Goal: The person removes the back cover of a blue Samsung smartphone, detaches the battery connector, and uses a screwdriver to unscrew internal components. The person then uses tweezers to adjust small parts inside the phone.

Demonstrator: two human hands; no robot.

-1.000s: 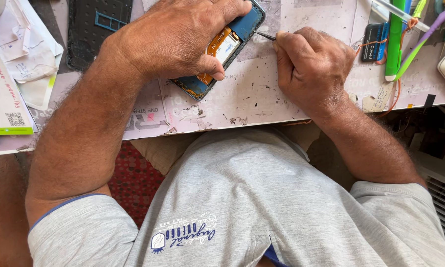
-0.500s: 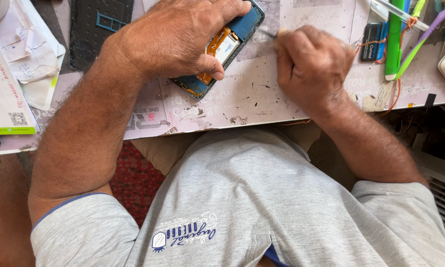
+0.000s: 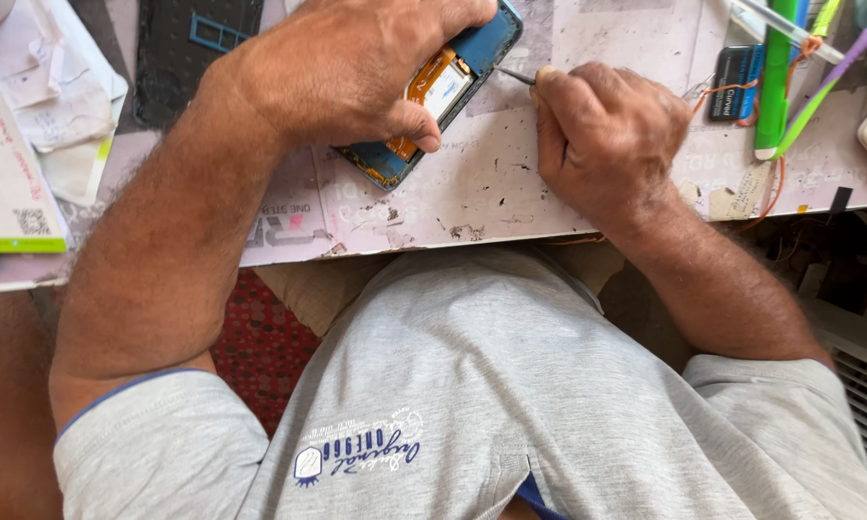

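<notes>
One worn, pinkish work mat (image 3: 549,183) covers the table edge, scuffed and spotted, and everything else sits on it or beside it. Two bare hands are at work over it. The left hand (image 3: 347,72) is closed down over one opened phone (image 3: 453,82), its blue frame lying tilted near the top middle of the mat, with one orange flex cable and a pale inner panel showing between thumb and frame; the thumb presses the phone's lower side while the fingers wrap over the upper edge, so the grip is tight around the phone. The right hand (image 3: 607,130) is curled into a near fist just right of the phone, pinching one thin metal tool (image 3: 515,75) between thumb and forefinger; the tool's tip touches the phone's right edge, and most of its handle is hidden inside the hand. To the upper left lies one dark back panel (image 3: 197,48) with a blue-outlined cutout, beside a loose heap of white papers (image 3: 39,116). At the far right stands one green marker (image 3: 773,77), with one small dark card (image 3: 732,82) just beside it.
</notes>
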